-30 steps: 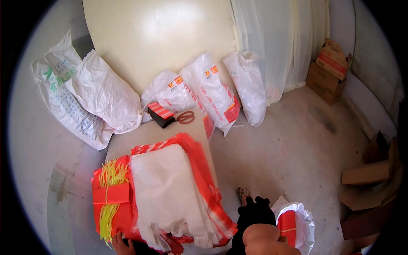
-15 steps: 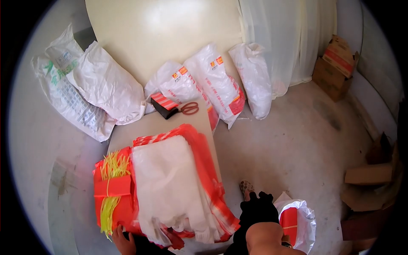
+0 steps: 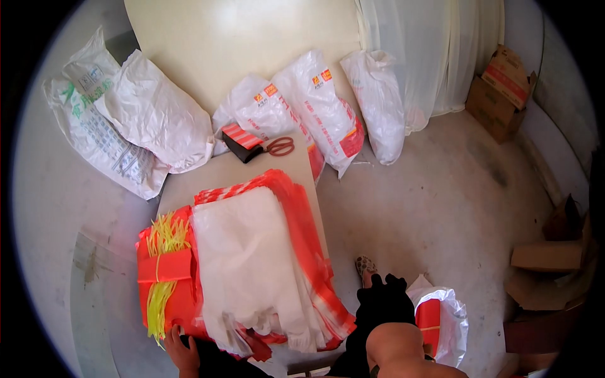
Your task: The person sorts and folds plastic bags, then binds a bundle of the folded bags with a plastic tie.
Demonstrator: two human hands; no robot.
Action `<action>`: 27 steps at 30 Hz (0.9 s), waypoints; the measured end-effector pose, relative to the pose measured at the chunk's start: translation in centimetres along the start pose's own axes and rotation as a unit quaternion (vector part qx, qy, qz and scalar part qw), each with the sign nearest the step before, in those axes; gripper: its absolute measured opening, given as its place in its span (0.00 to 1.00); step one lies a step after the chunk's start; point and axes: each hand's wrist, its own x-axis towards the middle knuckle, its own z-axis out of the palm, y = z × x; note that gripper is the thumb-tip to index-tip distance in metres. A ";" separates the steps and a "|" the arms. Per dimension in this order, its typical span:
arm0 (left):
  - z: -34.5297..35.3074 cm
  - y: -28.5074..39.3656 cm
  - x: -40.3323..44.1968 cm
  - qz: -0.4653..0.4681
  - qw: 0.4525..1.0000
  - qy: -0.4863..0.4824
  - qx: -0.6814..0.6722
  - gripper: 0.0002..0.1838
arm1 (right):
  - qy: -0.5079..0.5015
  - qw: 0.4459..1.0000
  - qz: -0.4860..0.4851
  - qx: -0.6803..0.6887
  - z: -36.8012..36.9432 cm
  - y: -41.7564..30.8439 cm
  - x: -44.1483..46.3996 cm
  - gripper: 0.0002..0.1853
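At the lower left, my left hand (image 3: 181, 354) lies against the near edge of a stack of red plastic bags (image 3: 183, 309). Its fingers are apart and point up toward the stack. A bundle of yellow ties (image 3: 162, 296) rests on these bags, under a folded red strip (image 3: 167, 267). Beside them is a broad pile of white plastic bags (image 3: 242, 252), with red and white bags (image 3: 309, 252) fanned out below it. My right hand is out of sight; a bare limb (image 3: 397, 349) shows near a white sack (image 3: 457, 321) holding a banded red bundle (image 3: 428, 324).
Red-handled scissors (image 3: 280, 146) and a black item with a striped top (image 3: 242, 143) lie at the table's far end. Full white sacks (image 3: 157, 113) lean beyond the table (image 3: 296, 173). Cardboard boxes (image 3: 498, 94) stand at the right, with more cardboard (image 3: 547, 257) below.
The view has shifted slightly, so the sacks and table sit a little higher. The bare limb at lower right extends further right. My left hand stays by the red bags.
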 end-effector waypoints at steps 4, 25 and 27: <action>-0.2 0.3 0.1 0.004 1.000 0.003 -0.001 0.32 | -0.034 0.997 -0.075 0.001 -0.7 1.4 -0.3 0.12; -0.2 0.3 0.1 0.001 1.000 -0.003 0.010 0.32 | 0.002 0.999 -0.012 -0.035 -0.5 0.5 0.4 0.07; -0.5 0.7 0.2 -0.010 1.000 -0.010 0.008 0.32 | 0.025 0.996 -0.003 -0.091 -0.4 0.5 0.8 0.07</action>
